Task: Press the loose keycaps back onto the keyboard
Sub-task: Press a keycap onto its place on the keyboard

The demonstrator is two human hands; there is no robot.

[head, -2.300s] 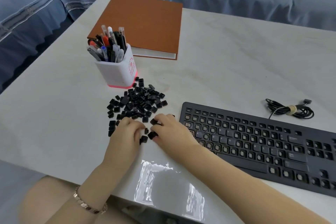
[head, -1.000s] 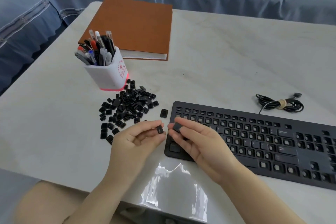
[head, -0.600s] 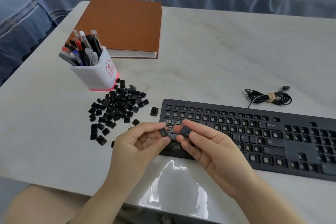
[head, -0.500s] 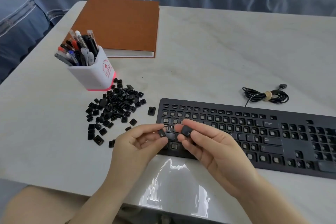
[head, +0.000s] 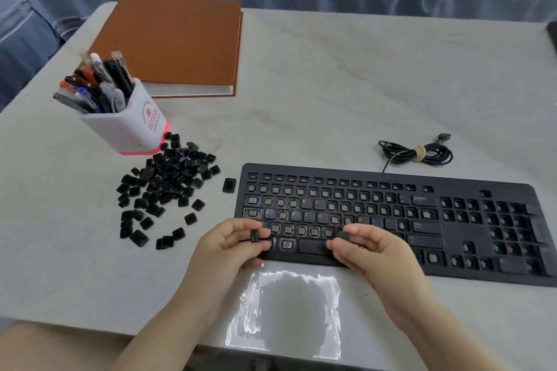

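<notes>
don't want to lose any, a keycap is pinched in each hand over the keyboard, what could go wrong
Most sockets on the keyboard look alike, so the left keycap, in the left hand, could go onto the wrong one. The right hand pinches the right keycap by fingertips only; it might slip off the table edge.

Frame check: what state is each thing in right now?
Keyboard: most keycaps missing, a few fitted.
Keycap pile: loose on the table.
Left hand: pinching one keycap.
Right hand: pinching another keycap.
Cable: coiled, tied.
Notebook: closed, flat.
Pen cup: upright, full of pens.
</notes>
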